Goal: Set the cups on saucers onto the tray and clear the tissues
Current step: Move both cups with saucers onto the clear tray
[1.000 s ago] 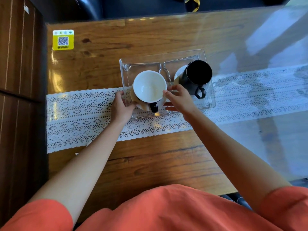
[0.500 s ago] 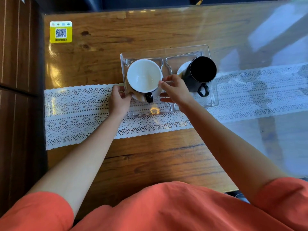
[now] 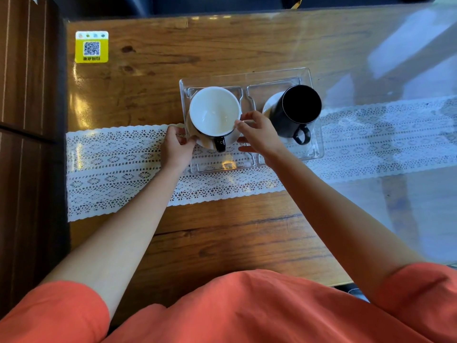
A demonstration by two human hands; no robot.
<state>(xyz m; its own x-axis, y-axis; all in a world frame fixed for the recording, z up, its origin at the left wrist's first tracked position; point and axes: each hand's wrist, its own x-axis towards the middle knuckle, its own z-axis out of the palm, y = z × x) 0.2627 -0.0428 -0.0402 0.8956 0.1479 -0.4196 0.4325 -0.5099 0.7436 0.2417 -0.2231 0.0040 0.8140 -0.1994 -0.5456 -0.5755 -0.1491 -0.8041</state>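
Observation:
A clear plastic tray [image 3: 247,75] with two compartments lies across a white lace runner. A cup [image 3: 214,112], white inside with a black handle, stands on a saucer [image 3: 231,141] in the left compartment. My left hand [image 3: 176,146] grips the saucer's left rim and my right hand [image 3: 259,134] grips its right rim. In the right compartment a black mug [image 3: 298,111] stands on a white saucer [image 3: 270,105]. I see no tissues.
The white lace runner [image 3: 118,169] crosses a glossy wooden table [image 3: 222,238] from left to right. A yellow QR sticker [image 3: 91,47] is stuck at the table's far left corner. Dark wood panelling [image 3: 27,144] borders the left edge.
Both hands have carried the white-inside cup on its saucer farther back and a little left within the tray's left compartment. The black mug has stayed put.

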